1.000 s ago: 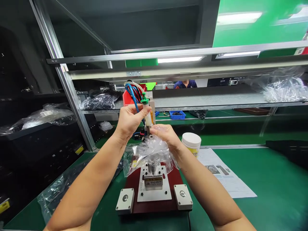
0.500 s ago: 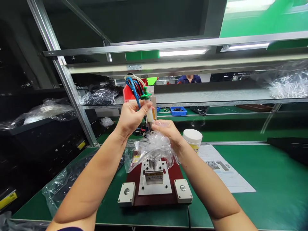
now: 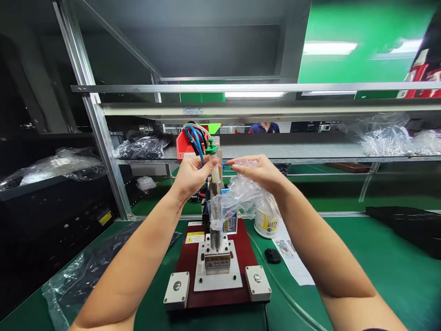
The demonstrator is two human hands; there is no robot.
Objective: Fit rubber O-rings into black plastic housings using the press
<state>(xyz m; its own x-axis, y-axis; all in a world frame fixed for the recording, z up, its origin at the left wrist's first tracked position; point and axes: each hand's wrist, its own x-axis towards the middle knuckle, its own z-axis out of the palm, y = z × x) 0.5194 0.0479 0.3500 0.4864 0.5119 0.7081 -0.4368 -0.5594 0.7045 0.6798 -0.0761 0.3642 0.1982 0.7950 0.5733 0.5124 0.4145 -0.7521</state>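
My left hand [image 3: 191, 177] pinches a whitish syringe barrel [image 3: 215, 174] with a green top [image 3: 211, 148], held upright above the machine. A clear plastic bag [image 3: 241, 197] hangs from my right hand [image 3: 262, 172], which is closed on its upper part. Part of the bag drapes leftward in front of the barrel's lower end. Beneath both hands stands a small bench press with a metal cylinder [image 3: 217, 236] on a silver plate [image 3: 203, 280] and a dark red base [image 3: 237, 294]. Whether the bag touches the cylinder I cannot tell.
White button boxes [image 3: 177, 292] flank the base's front. To the right are a white jar [image 3: 265, 225], a small black object [image 3: 272, 256], a printed sheet [image 3: 298, 269] and a clear hose [image 3: 289, 299]. Bagged dark parts [image 3: 93, 266] lie left. A shelf [image 3: 292, 147] spans behind.
My right hand has moved right and slightly up, away from the syringe barrel, drawing the bag with it. The metal cylinder is uncovered. My left hand keeps hold of the barrel.
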